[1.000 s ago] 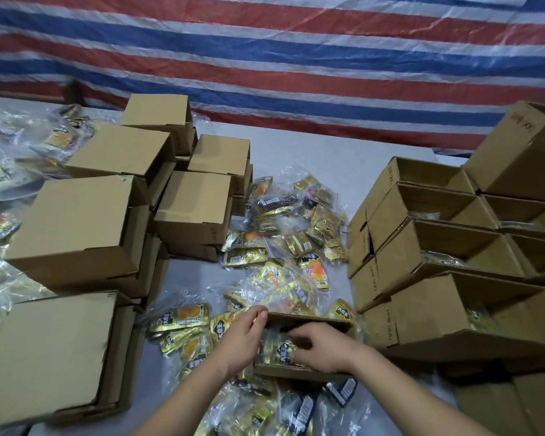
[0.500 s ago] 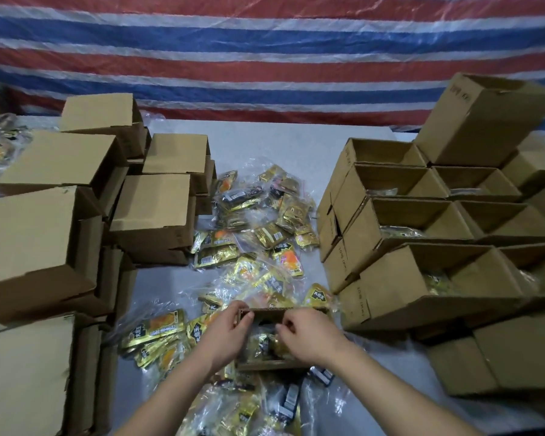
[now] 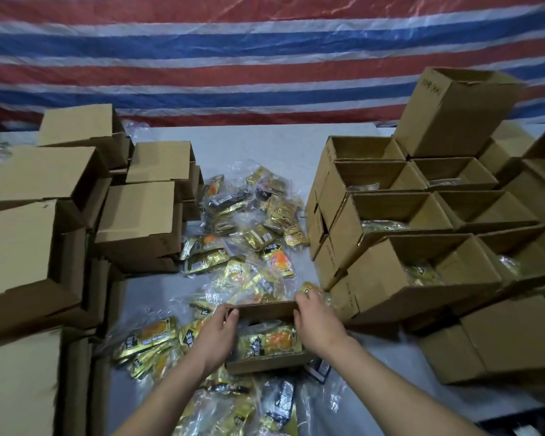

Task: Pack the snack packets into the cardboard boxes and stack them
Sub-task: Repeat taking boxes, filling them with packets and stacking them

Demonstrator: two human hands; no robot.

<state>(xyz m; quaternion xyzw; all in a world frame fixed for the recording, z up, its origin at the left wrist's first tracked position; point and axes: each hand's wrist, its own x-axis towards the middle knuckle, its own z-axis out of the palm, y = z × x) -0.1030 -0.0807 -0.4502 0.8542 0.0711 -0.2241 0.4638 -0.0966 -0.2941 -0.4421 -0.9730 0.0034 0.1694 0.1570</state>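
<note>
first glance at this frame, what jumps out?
Two hands, left hand and right hand, grip the sides of a small open box with gold packets inside, low in the centre. Behind it a heap of loose gold snack packets sprawls up the middle of the grey table. Closed cardboard boxes are stacked on the left, open-topped boxes in rows on the right, against a red, white and blue striped tarp.

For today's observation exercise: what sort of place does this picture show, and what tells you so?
Probably a makeshift packing workshop. Many cardboard boxes are stacked on both sides, snack packets are heaped on the table, and a striped tarpaulin serves as the backdrop.
</note>
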